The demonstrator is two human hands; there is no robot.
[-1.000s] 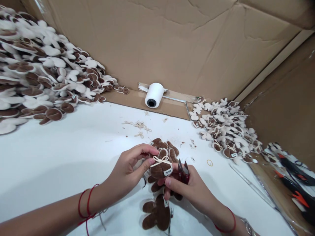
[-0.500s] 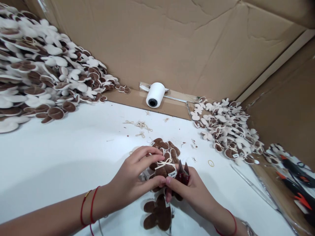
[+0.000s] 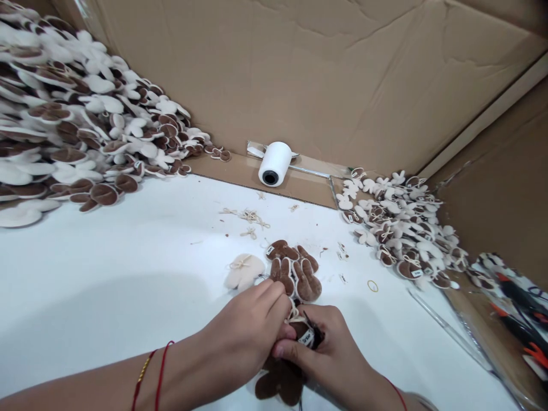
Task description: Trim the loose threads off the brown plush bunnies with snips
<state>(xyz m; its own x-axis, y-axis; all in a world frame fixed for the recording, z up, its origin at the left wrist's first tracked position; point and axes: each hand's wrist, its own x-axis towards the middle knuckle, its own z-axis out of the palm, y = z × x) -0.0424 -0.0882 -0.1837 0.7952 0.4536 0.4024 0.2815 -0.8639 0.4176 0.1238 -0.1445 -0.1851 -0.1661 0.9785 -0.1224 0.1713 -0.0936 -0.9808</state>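
Both my hands meet low in the middle of the head view. My left hand is closed on a small brown bunny-shaped plush piece with a cream bow and a white label. My right hand grips the same piece from the other side; dark snips show partly in it. Under my hands lies another brown piece. Just beyond are brown plush pieces and a cream one with a bow.
A large heap of plush pieces fills the left, a smaller heap the right. A white roll stands at the back on cardboard. Loose bows, a rubber band and orange-and-black tools lie around.
My hands have moved nearer to me with the bow piece, uncovering the brown and cream pieces beyond. My left fingers have closed, and the snips are now more hidden.
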